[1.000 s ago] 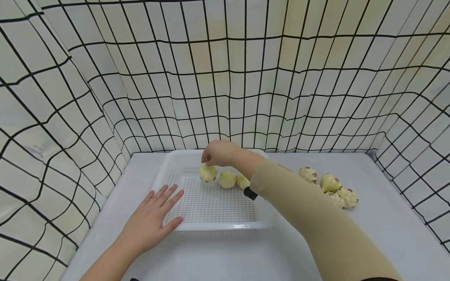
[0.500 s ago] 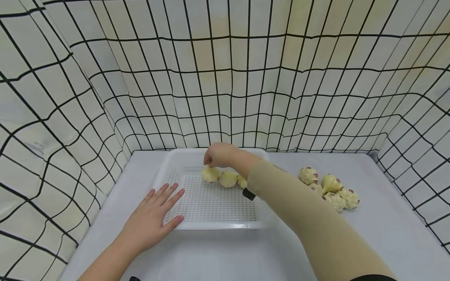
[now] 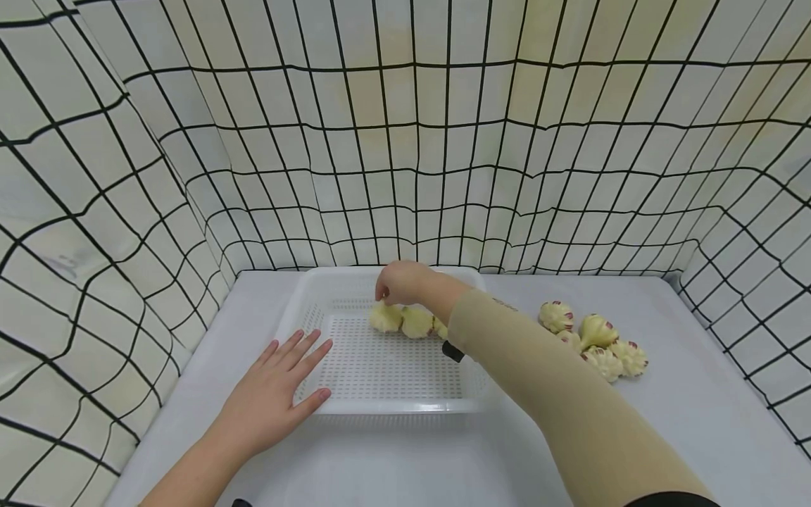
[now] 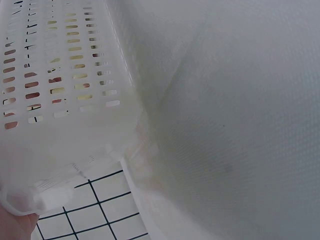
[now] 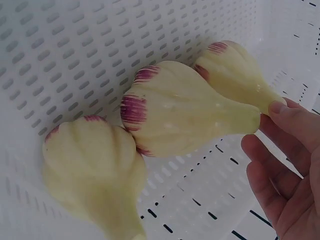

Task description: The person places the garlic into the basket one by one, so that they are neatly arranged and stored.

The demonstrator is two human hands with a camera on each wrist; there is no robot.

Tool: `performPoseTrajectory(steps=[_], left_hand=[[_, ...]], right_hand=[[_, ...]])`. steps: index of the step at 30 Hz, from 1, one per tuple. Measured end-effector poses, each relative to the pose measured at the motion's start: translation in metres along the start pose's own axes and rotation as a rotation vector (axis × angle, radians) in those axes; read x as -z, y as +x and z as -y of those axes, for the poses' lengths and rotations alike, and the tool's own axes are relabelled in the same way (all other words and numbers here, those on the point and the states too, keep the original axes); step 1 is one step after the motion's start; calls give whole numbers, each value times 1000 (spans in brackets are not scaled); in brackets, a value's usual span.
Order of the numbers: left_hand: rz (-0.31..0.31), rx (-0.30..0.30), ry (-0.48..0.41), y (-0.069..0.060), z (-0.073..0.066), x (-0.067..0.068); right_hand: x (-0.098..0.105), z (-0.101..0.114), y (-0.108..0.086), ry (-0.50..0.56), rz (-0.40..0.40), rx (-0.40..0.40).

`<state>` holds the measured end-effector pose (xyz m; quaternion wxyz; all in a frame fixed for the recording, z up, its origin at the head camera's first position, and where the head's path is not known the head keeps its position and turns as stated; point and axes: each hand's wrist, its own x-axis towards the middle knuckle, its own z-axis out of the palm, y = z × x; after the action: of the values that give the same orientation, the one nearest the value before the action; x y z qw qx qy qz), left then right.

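Here, right hand [image 3: 403,281] pinches garlic [image 5: 234,73] — left hand [image 3: 271,395] splayed.

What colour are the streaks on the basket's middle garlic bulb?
Purple; the middle bulb shows best in the right wrist view.

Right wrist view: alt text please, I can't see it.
The right grip pinches the stem of the upper right garlic bulb inside a white perforated basket. The middle bulb and lower left bulb, also purple-streaked, lie in a row with it.
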<state>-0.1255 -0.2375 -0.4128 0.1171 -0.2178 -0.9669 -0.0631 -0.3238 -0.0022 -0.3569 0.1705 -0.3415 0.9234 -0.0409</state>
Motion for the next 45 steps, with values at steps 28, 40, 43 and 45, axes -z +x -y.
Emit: performPoseTrajectory(steps=[28,40,43,45], left_hand=[[23,9,-4,0,0,0],[19,3,-3,0,1,0],[25,3,-2,0,1,0],[25,2,1,1,1,-1]], right_hand=[[-3,-6,-8,46,-3,-12],[5,-14,-14,19,-54,38],[6,-16,-18,28,-66,51],[6,-16,-22,41,-75,50]])
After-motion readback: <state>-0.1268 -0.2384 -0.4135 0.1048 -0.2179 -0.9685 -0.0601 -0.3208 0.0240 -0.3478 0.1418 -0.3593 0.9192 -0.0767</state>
